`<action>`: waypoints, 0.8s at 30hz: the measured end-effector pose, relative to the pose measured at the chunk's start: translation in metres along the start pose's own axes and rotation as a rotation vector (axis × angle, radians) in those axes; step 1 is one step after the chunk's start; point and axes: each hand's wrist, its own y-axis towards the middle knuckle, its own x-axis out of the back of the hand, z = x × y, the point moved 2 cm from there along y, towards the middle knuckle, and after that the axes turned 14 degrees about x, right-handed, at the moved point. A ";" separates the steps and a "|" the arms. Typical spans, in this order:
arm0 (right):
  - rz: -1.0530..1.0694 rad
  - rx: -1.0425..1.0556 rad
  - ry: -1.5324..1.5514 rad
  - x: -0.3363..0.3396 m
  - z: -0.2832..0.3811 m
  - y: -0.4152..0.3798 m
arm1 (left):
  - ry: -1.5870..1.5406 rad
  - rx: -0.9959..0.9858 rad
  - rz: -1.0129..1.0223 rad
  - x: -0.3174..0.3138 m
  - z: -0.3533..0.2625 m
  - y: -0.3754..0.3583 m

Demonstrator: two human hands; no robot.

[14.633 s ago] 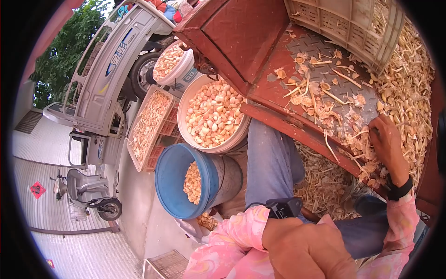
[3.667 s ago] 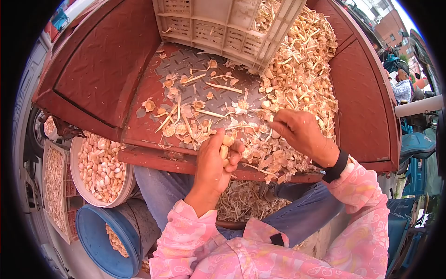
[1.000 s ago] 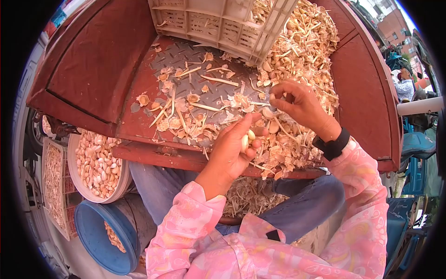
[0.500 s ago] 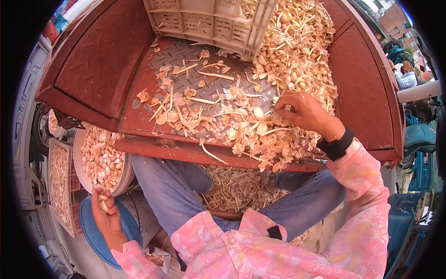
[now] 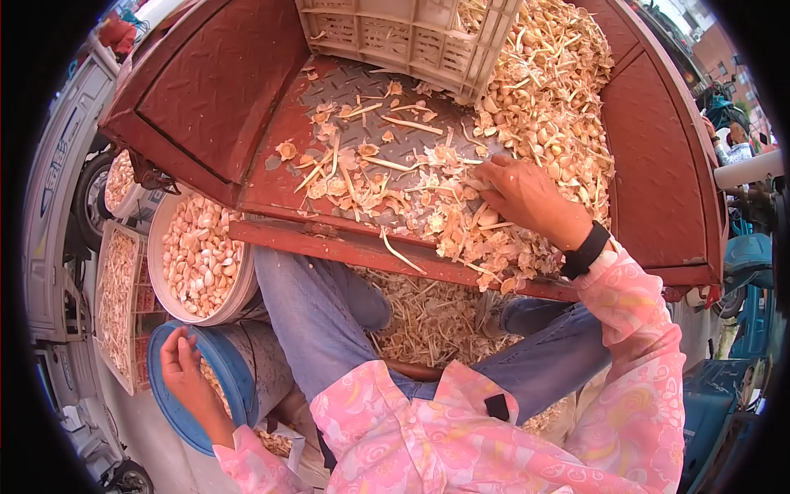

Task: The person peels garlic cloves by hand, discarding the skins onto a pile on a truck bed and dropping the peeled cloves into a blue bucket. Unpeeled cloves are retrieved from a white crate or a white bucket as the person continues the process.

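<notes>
Over the blue-rimmed bucket (image 5: 171, 412) at the lower left is my left hand (image 5: 191, 380), its fingers loosely curled and apart with nothing visible in them. Beside it stands a white bucket (image 5: 237, 292) full of garlic cloves (image 5: 197, 255). My right hand (image 5: 524, 196), with a black band at the wrist, reaches into the garlic skins and stems (image 5: 461, 226) on the red metal cart bed (image 5: 284, 152). Its fingers are bent together at the skins; what they hold, if anything, is hidden.
A white plastic crate (image 5: 395, 37) lies tilted at the back of the bed, beside a large heap of garlic (image 5: 551, 99). Another crate (image 5: 119, 305) stands at the far left. Discarded skins (image 5: 432, 321) cover the ground between my legs.
The cloves in my left hand are gone from it, and its fingers have loosened. My right hand has turned down over the skins. The whole view has shifted slightly.
</notes>
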 end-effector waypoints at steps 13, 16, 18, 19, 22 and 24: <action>-0.233 0.143 0.424 0.014 0.065 -0.027 | 0.068 -0.194 1.184 -0.272 -0.083 -0.135; -0.197 0.106 0.339 -0.006 0.079 -0.039 | 0.151 -0.096 1.202 -0.266 -0.070 -0.141; -0.215 0.069 0.352 -0.004 0.087 -0.045 | 0.205 -0.118 1.204 -0.263 -0.061 -0.141; -0.217 0.060 0.355 0.001 0.089 -0.046 | 0.169 -0.132 1.180 -0.261 -0.062 -0.139; 0.097 -0.111 0.280 0.022 0.084 -0.046 | -0.010 0.105 1.137 -0.247 -0.081 -0.129; -0.219 -0.028 0.093 0.016 0.065 -0.045 | -0.134 0.239 1.088 -0.241 -0.086 -0.108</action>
